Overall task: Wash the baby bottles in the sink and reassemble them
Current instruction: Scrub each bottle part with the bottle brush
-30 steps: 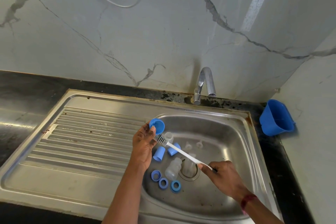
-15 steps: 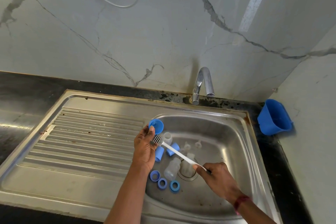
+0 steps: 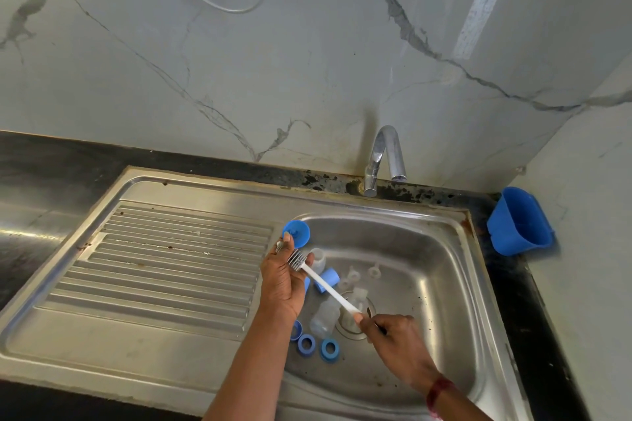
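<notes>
My left hand (image 3: 282, 278) pinches a blue bottle cap (image 3: 297, 233) by its rim, above the left edge of the sink basin (image 3: 437, 270). My right hand (image 3: 393, 340) grips the white handle of a bottle brush (image 3: 323, 284); its bristled head lies against my left palm, just below the cap. In the basin lie clear bottles (image 3: 324, 316), another blue cap (image 3: 327, 279), clear teats (image 3: 372, 272) and three blue screw rings (image 3: 328, 349).
A chrome tap (image 3: 383, 157) stands behind the basin, with no water running. The ribbed draining board (image 3: 164, 256) stretches to the left. A blue plastic tub (image 3: 519, 222) sits on the black counter at the right, against the marble wall.
Both hands have shifted slightly; the brush head slid from beside the cap down onto my left palm. The camera view drifted a little.
</notes>
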Motion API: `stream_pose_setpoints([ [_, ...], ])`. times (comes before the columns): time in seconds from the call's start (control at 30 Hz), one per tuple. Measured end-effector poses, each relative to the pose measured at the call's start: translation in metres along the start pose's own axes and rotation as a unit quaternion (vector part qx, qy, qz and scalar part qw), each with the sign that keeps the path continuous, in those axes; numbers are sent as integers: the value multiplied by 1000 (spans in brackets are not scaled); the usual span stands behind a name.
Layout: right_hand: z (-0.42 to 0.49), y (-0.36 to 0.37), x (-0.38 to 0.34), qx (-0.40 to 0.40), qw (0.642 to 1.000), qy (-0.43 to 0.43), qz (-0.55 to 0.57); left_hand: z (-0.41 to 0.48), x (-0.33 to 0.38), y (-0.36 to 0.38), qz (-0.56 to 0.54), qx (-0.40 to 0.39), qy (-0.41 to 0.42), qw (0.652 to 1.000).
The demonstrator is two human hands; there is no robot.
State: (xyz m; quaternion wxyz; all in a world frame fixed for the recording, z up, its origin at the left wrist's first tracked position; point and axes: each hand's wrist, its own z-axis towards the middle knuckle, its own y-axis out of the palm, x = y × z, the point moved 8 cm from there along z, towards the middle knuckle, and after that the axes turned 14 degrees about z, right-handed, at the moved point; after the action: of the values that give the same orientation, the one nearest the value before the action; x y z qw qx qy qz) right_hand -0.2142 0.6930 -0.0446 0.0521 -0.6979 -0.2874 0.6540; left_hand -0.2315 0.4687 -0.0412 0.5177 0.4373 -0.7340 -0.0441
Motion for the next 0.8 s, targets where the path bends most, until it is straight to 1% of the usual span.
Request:
stream_pose_setpoints([
  [0.13, 0, 2, -3, 7, 1000, 4, 4, -1, -2, 6, -12, -12, -1, 1000],
  [0.3, 2, 6, -1, 13, 998, 50, 28, -5, -8, 12, -27, -18, -21, 999],
  [0.57, -5, 12, -5, 17, 998, 38, 45, -10, -7, 16, -56, -22, -25, 998],
  [0.67, -3, 15, -1, 22, 997, 62, 47, -11, -13, 15, -71, 4, -42, 997],
  [0.8, -2, 20, 3, 20, 995, 82, 50, -9, -19, 14, -85, 9, -65, 994],
])
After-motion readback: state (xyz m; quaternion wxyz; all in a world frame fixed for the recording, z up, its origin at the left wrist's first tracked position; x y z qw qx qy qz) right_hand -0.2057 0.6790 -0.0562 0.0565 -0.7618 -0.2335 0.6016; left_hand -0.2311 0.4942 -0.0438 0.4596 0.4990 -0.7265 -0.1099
